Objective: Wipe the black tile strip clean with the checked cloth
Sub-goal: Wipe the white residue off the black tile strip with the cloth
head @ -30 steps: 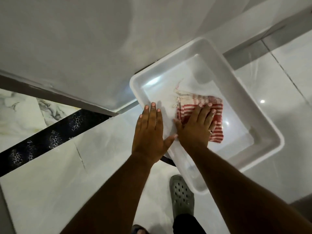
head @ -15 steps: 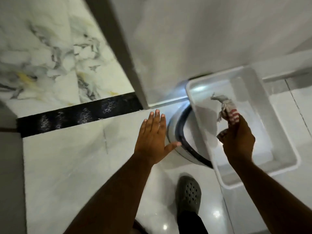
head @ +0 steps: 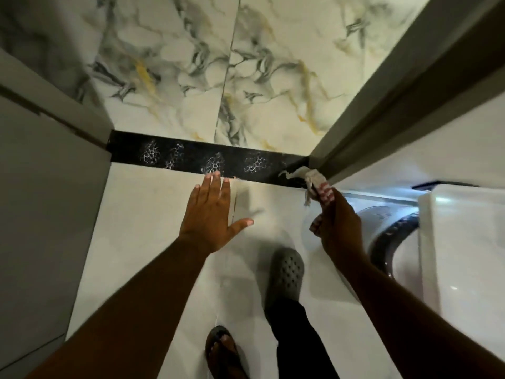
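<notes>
The black tile strip (head: 191, 157) runs across the doorway, with pale web-like smudges along it. My right hand (head: 338, 225) is closed around the bunched red-and-white checked cloth (head: 317, 181), whose loose end hangs just over the strip's right end, by the door frame. My left hand (head: 213, 214) is flat and open with fingers spread, its fingertips at the strip's near edge. I cannot tell whether it touches the floor.
Marbled tiles (head: 218, 77) lie beyond the strip. A grey door frame (head: 382, 110) slants on the right. A white plastic tub (head: 464, 255) sits at right over a round dark-rimmed object (head: 390, 236). My grey clog (head: 287, 272) and sandal (head: 224, 351) stand on white floor.
My right hand lifted the cloth out of the white tub and carried it left to the strip's right end. The view swung left, and my left hand moved up to the strip.
</notes>
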Tool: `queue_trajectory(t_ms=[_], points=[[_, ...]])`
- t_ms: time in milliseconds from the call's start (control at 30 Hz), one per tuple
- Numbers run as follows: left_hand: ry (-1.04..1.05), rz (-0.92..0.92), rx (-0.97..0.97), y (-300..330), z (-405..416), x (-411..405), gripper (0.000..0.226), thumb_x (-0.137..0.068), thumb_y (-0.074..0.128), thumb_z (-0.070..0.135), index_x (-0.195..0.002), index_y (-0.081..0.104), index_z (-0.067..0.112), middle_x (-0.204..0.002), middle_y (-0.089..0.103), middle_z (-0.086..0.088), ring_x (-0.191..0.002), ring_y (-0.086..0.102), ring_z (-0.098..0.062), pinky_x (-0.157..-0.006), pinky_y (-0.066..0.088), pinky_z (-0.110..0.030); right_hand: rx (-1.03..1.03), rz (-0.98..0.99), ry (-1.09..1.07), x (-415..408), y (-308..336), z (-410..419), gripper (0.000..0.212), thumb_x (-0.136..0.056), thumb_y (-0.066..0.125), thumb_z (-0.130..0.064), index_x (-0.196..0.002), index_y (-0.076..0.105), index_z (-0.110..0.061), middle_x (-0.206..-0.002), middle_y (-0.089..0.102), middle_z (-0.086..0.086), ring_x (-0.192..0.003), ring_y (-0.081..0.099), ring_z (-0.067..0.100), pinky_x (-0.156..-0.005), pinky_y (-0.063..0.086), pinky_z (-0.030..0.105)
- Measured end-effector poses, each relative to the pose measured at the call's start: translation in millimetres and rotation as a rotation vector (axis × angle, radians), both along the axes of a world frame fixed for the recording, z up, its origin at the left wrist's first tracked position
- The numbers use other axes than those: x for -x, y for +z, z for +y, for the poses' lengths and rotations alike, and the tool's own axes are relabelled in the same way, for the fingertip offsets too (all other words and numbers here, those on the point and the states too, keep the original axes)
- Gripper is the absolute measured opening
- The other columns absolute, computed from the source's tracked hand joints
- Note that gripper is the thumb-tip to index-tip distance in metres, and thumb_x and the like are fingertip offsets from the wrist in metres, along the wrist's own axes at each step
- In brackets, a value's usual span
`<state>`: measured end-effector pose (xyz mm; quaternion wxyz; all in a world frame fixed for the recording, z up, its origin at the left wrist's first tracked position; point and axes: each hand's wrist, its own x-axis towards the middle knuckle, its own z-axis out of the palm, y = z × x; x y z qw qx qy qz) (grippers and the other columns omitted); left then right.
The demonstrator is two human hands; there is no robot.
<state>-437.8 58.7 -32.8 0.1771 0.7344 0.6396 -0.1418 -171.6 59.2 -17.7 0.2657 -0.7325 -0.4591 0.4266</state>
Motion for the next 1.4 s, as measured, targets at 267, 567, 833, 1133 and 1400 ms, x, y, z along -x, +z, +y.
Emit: queue_trajectory(t_ms=[267, 567, 833, 1133, 1400], points=[[0.371, 0.105, 0.108, -199, 10, 62, 0.125, -0.073, -0.003, 0.095, -0.164, 0.001, 0.008, -0.171, -0.005, -0.018, -0.159, -0.005, -0.036, -0.126, -0.001, -0.050, -0.013, -0.045, 0.117, 34, -183, 105, 0.021, -0.105, 0.042, -0.029, -0.120, 0.055, -0.037, -0.074, 0.062, -0.001, -0.055, 0.060, 0.006, -0.050, 0.056, 0.023], [0.878, 0.076, -0.041, -355, 36, 100, 0.132, -0.072, 0.015, 0.096, -0.161, 0.007, -0.002, -0.169, 0.002, -0.027, -0.158, -0.002, -0.041, -0.124, 0.001, -0.061, -0.007, -0.638, 1.074, 22, -341, 115, 0.076, -0.093, 0.054, -0.044, -0.155, 0.024, -0.010, -0.163, 0.003, 0.020, -0.151, 0.001, 0.039, -0.119, 0.015, 0.061], [0.936, 0.122, -0.217, -395, 29, 107, 0.122, -0.076, 0.039, 0.089, -0.157, 0.013, 0.002, -0.166, 0.014, -0.029, -0.155, 0.010, -0.047, -0.116, 0.010, -0.073, -0.190, -0.763, 0.809, 56, -388, 113, 0.076, -0.100, 0.016, -0.061, -0.153, 0.014, -0.006, -0.161, 0.008, 0.018, -0.151, -0.004, 0.029, -0.122, -0.001, 0.052], [0.892, 0.108, -0.263, -391, 29, 106, 0.122, -0.077, 0.041, 0.087, -0.160, 0.011, 0.004, -0.169, 0.009, -0.024, -0.157, 0.005, -0.044, -0.119, 0.006, -0.068, -0.382, -0.710, 1.111, 98, -400, 114, 0.068, -0.101, 0.031, -0.049, -0.153, 0.027, -0.006, -0.162, 0.019, 0.018, -0.152, 0.009, 0.034, -0.121, 0.007, 0.056], [0.934, 0.078, -0.208, -382, 37, 105, 0.126, -0.071, 0.043, 0.089, -0.159, 0.012, 0.004, -0.169, 0.010, -0.024, -0.157, 0.004, -0.043, -0.121, 0.006, -0.067, -0.304, -0.829, 0.862, 59, -405, 182, 0.079, -0.099, 0.022, -0.061, -0.155, 0.019, -0.006, -0.161, 0.009, 0.018, -0.148, 0.012, 0.041, -0.118, 0.013, 0.057]])
